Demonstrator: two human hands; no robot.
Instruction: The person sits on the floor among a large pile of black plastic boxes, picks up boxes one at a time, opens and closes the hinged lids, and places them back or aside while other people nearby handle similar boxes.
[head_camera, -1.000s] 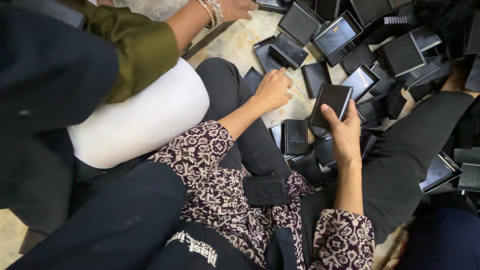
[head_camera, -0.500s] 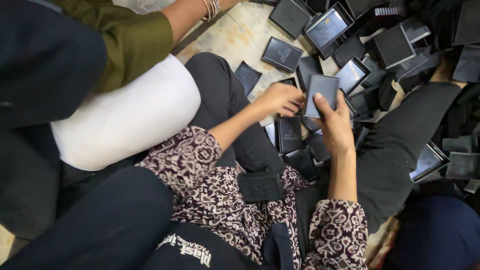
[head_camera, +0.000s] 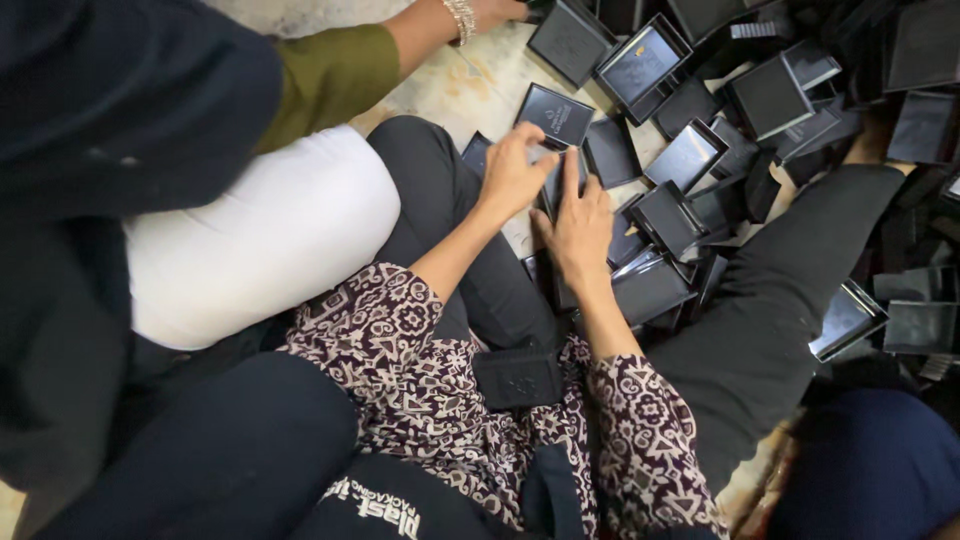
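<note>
The person is sitting on the floor (head_camera: 470, 85) with both hands out over a heap of small black boxes (head_camera: 700, 150). The left hand (head_camera: 512, 178) is curling over the near edge of one box (head_camera: 553, 185) that lies just past the knee; its fingers (head_camera: 520, 140) are bent down onto the box, though whether they are pinching it I cannot tell. The right hand (head_camera: 580, 228) is lying flat beside it, fingers (head_camera: 571, 172) stretched out and pressing on the same box, so it is touching rather than gripping.

The box is looking stiff, flat-sided and light, likely card with a smooth, slightly glossy skin that could slip under dry fingertips. Taking it by two opposite edges seems the surest hold; the lid may lift off if gripped from the top alone.

At the top, another person's arm in an olive sleeve (head_camera: 335, 75) with a bracelet (head_camera: 461, 17) is reaching toward the pile.
</note>
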